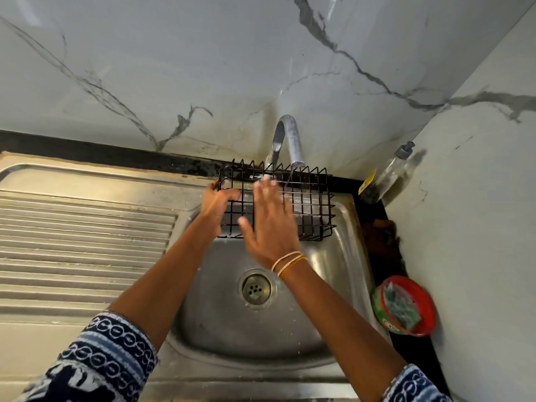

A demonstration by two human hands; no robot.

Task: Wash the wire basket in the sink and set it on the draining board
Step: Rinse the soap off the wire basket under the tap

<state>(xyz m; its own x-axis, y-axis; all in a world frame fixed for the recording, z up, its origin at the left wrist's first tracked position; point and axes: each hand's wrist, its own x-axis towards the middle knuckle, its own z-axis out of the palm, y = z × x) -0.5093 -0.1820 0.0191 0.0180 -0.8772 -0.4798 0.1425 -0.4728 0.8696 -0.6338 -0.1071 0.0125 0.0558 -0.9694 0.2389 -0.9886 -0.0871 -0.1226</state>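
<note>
Head view: black wire basket (307, 204) is held up over the back of the steel sink (342, 256), under the tap (290, 137). Left hand (219, 201) is closed around its left end. Right hand (268, 224) lies flat and open-fingered against its front, gripping nothing. Ridged draining board (87, 236) sits left.

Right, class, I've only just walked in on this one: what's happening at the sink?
A person is washing a black wire basket over the steel sink. The left hand grips the basket's left end and holds it up under the tap, while the right hand, open and flat, lies across the wire front. The ribbed draining board to the left has nothing on it yet, so the basket has not been set down.
</note>
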